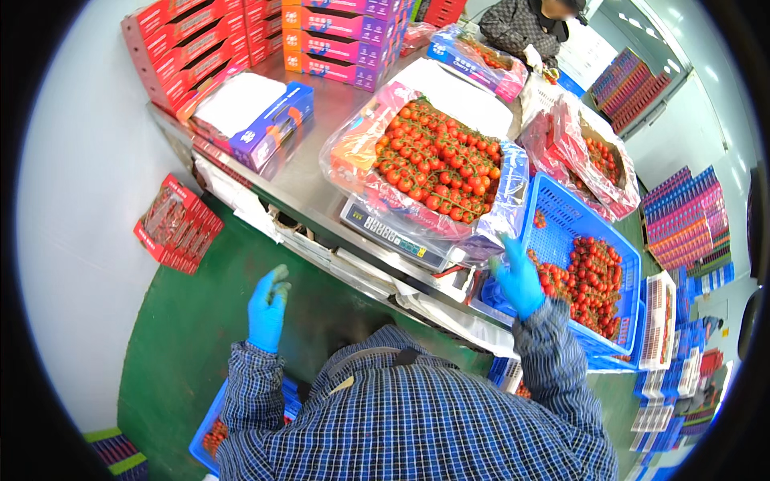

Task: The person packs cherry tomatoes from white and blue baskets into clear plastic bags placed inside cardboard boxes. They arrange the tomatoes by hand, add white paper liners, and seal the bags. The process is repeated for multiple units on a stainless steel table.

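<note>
Both my hands wear blue gloves with greenish stains on the fingertips. My left hand [269, 309] hangs over the green floor in front of the table, fingers apart, holding nothing. My right hand [517, 279] is beside the near right corner of a film-lined cardboard box [355, 153], its fingers spread; whether it touches the film I cannot tell. Vine cherry tomatoes [442, 165] fill that box, which rests on a digital weighing scale [394, 231]. Just right of my hand, a blue plastic crate [550, 192] holds more tomato clusters [592, 282].
A steel table [313, 162] carries stacked purple boxes [346, 45], red boxes [192, 48] and a blue-ended box [271, 123]. Film-wrapped red boxes [580, 156] stand beyond the crate. A person [520, 30] is across the table. On the floor lies a red carton [178, 225].
</note>
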Demonstrator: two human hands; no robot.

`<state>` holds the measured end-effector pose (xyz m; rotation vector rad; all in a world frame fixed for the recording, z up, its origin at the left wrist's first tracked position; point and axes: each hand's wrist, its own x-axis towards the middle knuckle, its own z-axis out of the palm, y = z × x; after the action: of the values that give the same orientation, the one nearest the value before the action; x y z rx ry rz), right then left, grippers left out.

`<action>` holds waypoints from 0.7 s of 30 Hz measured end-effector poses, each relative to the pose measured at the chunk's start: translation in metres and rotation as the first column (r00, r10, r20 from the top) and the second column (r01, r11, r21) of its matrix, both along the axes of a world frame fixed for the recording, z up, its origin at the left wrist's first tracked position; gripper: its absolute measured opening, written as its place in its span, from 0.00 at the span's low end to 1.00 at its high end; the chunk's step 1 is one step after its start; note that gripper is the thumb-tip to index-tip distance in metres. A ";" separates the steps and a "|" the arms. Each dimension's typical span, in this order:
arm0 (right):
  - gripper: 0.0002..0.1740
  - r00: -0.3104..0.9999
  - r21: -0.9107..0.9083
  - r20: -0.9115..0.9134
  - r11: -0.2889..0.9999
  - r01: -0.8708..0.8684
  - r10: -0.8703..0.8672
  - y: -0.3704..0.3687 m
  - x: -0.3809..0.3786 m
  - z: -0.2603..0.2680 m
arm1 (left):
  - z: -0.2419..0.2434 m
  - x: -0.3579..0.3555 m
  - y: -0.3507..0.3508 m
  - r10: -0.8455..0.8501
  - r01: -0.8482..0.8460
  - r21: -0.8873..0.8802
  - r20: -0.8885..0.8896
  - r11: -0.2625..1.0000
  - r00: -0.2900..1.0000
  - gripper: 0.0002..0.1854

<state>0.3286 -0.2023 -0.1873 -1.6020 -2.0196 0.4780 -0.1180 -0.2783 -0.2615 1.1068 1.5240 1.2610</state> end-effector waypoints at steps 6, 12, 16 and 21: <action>0.39 0.945 0.204 0.315 0.979 0.028 -0.093 0.176 -0.051 0.014 | 0.086 0.039 0.098 -0.104 0.121 0.276 -0.075 0.954 0.992 0.24; 0.31 0.941 -0.068 0.308 0.990 -0.124 0.139 0.240 -0.004 0.046 | 0.124 0.129 0.166 -0.260 0.484 0.304 -0.555 0.821 0.790 0.21; 0.30 0.943 -0.134 -0.004 0.934 -0.331 0.334 0.248 0.049 0.103 | 0.108 0.197 0.226 -0.334 0.654 0.260 -0.694 0.711 0.638 0.18; 0.41 0.557 -0.070 0.574 0.714 -0.697 0.600 0.273 0.058 0.110 | 0.085 0.285 0.323 -0.395 0.753 -0.051 -0.873 0.656 0.285 0.22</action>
<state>0.3863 0.0710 -0.0776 -0.8654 -3.0359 0.0494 0.1675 0.0443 -0.1765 2.5552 1.1948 0.4144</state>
